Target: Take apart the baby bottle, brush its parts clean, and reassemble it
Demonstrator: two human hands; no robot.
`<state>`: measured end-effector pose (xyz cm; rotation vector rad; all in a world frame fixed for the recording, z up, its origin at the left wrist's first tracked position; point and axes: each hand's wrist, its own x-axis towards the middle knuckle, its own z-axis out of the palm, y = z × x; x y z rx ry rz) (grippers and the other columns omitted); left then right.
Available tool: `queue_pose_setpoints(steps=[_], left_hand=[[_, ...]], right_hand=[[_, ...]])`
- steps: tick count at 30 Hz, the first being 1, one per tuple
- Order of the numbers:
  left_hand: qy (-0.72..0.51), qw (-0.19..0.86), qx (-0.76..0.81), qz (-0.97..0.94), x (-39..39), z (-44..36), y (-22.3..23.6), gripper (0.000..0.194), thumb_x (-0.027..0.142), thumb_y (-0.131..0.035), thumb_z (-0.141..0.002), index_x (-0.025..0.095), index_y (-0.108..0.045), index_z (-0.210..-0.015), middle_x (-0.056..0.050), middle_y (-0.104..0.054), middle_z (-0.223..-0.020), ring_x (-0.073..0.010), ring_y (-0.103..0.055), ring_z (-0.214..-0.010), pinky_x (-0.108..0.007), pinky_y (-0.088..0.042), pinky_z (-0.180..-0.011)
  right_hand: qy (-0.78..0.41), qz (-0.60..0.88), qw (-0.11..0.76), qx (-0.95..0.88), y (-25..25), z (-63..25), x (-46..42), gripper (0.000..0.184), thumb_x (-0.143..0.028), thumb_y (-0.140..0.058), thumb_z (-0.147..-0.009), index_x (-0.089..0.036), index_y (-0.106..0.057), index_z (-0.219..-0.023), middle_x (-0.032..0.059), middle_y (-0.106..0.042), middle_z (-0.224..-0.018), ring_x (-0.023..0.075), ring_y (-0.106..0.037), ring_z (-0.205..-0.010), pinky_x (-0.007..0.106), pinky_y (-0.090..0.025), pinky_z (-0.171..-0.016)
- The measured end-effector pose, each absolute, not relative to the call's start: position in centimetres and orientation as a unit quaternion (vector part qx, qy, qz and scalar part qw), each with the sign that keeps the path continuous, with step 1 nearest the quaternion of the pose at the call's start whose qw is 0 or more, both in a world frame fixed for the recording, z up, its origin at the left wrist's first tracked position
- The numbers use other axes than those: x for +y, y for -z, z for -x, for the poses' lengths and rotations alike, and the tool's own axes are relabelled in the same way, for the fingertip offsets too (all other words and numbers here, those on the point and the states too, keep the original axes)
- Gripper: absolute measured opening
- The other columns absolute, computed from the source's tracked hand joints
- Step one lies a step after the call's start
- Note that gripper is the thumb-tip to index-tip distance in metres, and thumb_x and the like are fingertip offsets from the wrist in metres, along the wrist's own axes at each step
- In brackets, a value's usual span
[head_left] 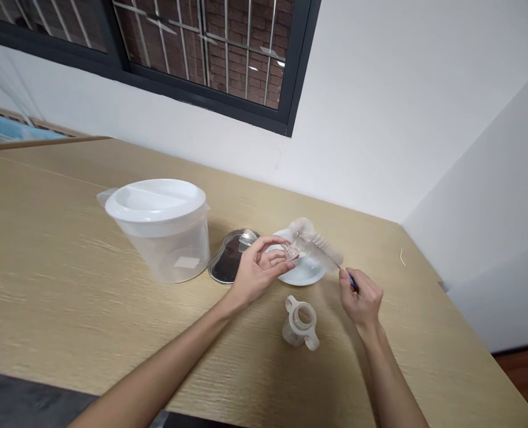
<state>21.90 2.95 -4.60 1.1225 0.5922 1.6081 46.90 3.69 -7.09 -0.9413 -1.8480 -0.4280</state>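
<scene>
Left of the white bowl (303, 278) stood a lidded pitcher (157, 235), contents indistinct; nearer the bowl, a metal tray (223, 264) bore a clear piece (247, 238), the tray's right end hidden by the left hand (257, 264), which pinched a small transparent part (291, 252) over the bowl. Before the bowl stood a two-handled cup (303, 316). A blurred brush (321, 247) crossed above the bowl, its handle (354, 283) enclosed by the right hand (362, 295).

Single head-worn cam, aimed forward and down across the surface (201, 380). Near range: left hand (257, 267), right hand (364, 297) both covered. View tilted, reaching far wall (370, 107), window (117, 41) far left.
</scene>
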Motion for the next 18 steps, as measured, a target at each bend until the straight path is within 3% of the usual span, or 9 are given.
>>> queue_pose_setpoints(steps=[4,8,12,18], left_hand=[[-0.671,0.532,0.231,-0.462,2.54,-21.7,4.0,0.047,0.02,-0.088,-0.067,0.019,-0.055,-0.101,-0.003,-0.062,-0.107,-0.0204,-0.073,-0.092,-0.033,-0.058,-0.085],[-0.676,0.513,0.235,-0.473,2.81,-21.54,4.3,0.045,0.017,-0.088,-0.065,0.02,-0.062,-0.101,-0.002,-0.065,-0.102,-0.0131,-0.068,-0.085,-0.026,-0.055,-0.08],[-0.675,0.511,0.242,-0.473,2.98,-21.35,4.37,0.035,0.018,-0.088,-0.066,0.017,-0.07,-0.095,-0.003,-0.067,-0.091,-0.0123,-0.063,-0.084,-0.023,-0.052,-0.077],[-0.674,0.568,0.216,-0.42,2.9,-21.19,4.07,0.04,0.016,-0.091,-0.061,0.016,-0.068,-0.093,-0.006,-0.069,-0.107,-0.0152,-0.066,-0.094,-0.026,-0.052,-0.085]], right_hand=[[0.192,0.404,0.508,-0.736,7.26,-47.15,3.91,0.013,-0.019,-0.06,-0.094,-0.015,-0.062,-0.081,-0.0021,-0.055,-0.062,0.008,-0.046,-0.051,0.023,-0.033,-0.054],[0.159,0.365,0.509,-0.763,7.09,-47.04,3.61,0.014,-0.017,-0.057,-0.094,-0.015,-0.06,-0.081,-0.0035,-0.048,-0.06,0.008,-0.04,-0.05,0.023,-0.032,-0.052],[0.169,0.376,0.493,-0.766,7.0,-47.12,3.61,0.013,-0.016,-0.059,-0.094,-0.015,-0.061,-0.081,-0.0035,-0.048,-0.06,0.0078,-0.041,-0.051,0.023,-0.032,-0.053],[0.167,0.358,0.509,-0.765,6.98,-47.47,3.51,0.011,-0.014,-0.06,-0.093,-0.016,-0.06,-0.082,-0.0038,-0.046,-0.061,0.0079,-0.04,-0.051,0.023,-0.031,-0.054]])
